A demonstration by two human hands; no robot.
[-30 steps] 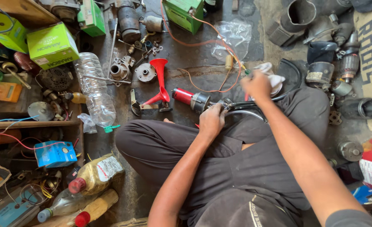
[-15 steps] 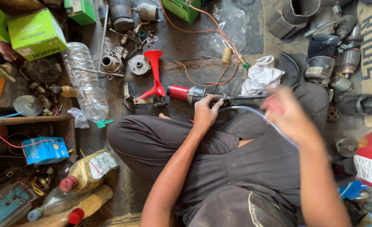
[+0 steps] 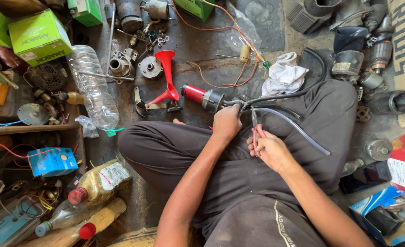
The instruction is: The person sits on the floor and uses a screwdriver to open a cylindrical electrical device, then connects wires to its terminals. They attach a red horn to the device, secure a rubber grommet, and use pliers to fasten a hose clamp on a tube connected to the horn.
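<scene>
The left hand (image 3: pixel 226 123) has its fingers wrapped around the red and black motor (image 3: pixel 207 97), which lies on the floor (image 3: pixel 202 45) just before the crossed legs. The right hand (image 3: pixel 270 148) has its fingers closed around the red pliers (image 3: pixel 256 128), tips toward the black hoses (image 3: pixel 284 110). A white rag (image 3: pixel 284 75) lies near. Green boxes (image 3: pixel 40 36) (square cardboard, with labels) stand at the floor's upper left corner, beside a clear plastic bottle (image 3: pixel 92 93).
</scene>
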